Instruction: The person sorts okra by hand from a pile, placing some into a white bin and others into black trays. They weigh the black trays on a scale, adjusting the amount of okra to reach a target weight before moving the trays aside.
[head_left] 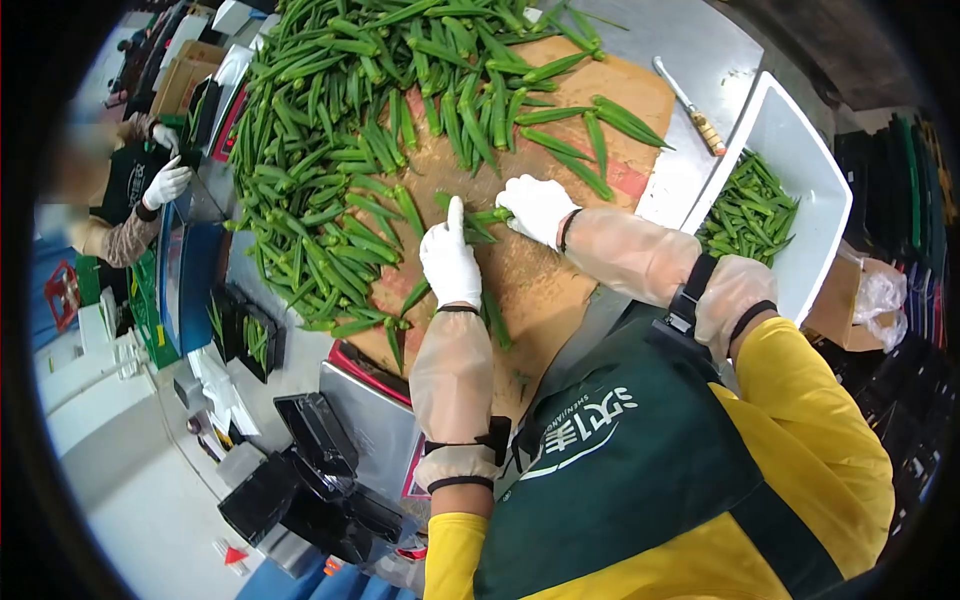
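My left hand [450,262], in a white glove, is closed over the cardboard [545,285], its thumb pointing away from me. Green okra [478,234] shows at its fingers. Beside it, my right hand [538,208], also white-gloved, pinches the end of an okra pod [488,216] that reaches toward the left hand. The fingertips of both hands are partly hidden. A large okra pile [330,160] covers the far and left parts of the cardboard. Loose okra pods [497,318] lie near my left wrist.
A wooden-handled knife [690,106] lies on the metal tabletop [690,40]. At right stands a white bin [828,190] holding okra [750,205]. Black trays [318,435] and a scale-like metal plate [370,410] are at lower left. Across the table, a co-worker's gloved hand [167,184] shows.
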